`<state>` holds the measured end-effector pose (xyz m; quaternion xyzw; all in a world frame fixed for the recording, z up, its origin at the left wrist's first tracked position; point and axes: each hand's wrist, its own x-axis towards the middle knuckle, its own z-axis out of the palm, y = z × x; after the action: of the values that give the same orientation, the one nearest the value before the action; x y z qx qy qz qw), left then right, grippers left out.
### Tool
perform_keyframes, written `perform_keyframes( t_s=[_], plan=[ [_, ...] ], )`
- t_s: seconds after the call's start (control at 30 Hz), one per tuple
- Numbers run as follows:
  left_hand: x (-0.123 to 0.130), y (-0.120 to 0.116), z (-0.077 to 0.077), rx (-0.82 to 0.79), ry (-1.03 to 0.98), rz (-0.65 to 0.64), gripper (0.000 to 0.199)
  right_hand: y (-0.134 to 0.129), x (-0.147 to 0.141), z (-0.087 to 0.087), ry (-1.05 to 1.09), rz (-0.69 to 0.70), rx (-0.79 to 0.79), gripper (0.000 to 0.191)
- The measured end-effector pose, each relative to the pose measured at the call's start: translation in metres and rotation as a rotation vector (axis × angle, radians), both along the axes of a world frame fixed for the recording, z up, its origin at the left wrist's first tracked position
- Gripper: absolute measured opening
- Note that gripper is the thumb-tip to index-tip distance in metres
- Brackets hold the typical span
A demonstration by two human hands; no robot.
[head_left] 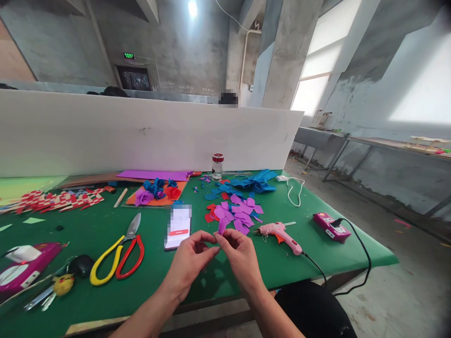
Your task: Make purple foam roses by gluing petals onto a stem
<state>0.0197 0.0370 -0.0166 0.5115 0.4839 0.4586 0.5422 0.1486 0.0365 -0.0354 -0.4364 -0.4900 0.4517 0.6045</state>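
At our 12 o'clock, we identify a purple paper piece [222,226]. At 1 o'clock, we note a pink glue gun [286,238] with an orange trigger [281,239]; at 2, a magenta-and-white power socket [327,224]. At 11, our scissors [128,237] have one yellow and one red handle [141,249]; at 10, we see red-and-white checked strips [70,199]. Our tabletop [84,234] is green.

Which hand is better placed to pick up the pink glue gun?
Probably the right hand: the pink glue gun lies just to its right. The left hand is farther off, with the right between.
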Motion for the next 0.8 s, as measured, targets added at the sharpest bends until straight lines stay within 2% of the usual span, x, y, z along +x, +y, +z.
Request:
perform_keyframes(
  t_s=[0.13, 0.23, 0.4, 0.6, 0.8],
  plan=[
    [-0.009, 0.004, 0.008, 0.03, -0.074, 0.043, 0.032, -0.001, 0.003, 0.003, 0.026, 0.131, -0.095, 0.031],
    [-0.012, 0.006, 0.009, -0.007, -0.071, 0.022, 0.031, -0.002, 0.001, 0.001, 0.053, 0.191, -0.128, 0.032],
    [-0.012, 0.005, 0.005, -0.007, -0.063, -0.005, 0.029, -0.002, -0.002, -0.003, 0.023, 0.241, -0.134, 0.032],
    [-0.014, 0.009, 0.002, -0.026, -0.099, 0.048, 0.028, -0.003, -0.002, -0.005, 0.073, 0.254, -0.177, 0.033],
    [-0.012, 0.008, 0.002, -0.032, -0.139, 0.036, 0.027, -0.003, -0.002, -0.006, 0.059, 0.274, -0.193, 0.033]
  ],
)
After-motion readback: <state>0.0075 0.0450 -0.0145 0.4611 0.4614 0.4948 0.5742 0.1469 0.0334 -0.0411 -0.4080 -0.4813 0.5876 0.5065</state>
